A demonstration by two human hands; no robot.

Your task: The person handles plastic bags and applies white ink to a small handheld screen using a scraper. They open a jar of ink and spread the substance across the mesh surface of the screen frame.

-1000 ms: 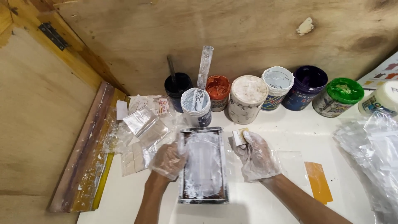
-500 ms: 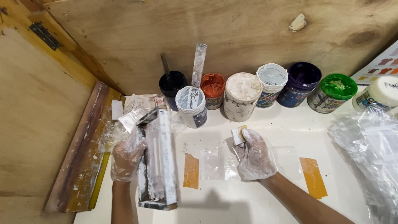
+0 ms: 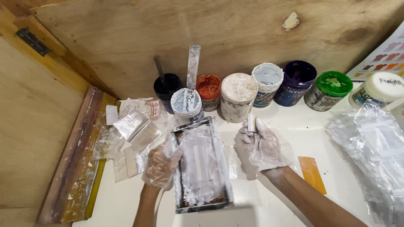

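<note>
Two hands, each inside a thin, loose, see-through plastic glove, crinkled and smeared with whitish paint. Left hand (image 3: 161, 164) at lower centre-left of the frame, glove cuff ending around the wrist. Right hand (image 3: 260, 145) just right of centre, glove bunched and baggy at the wrist. Forearms bare below the gloves, no sleeves in view.

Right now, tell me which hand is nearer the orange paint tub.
Right. The right hand sits just below and right of the orange paint tub; the left hand is lower, gripping the frame.
</note>
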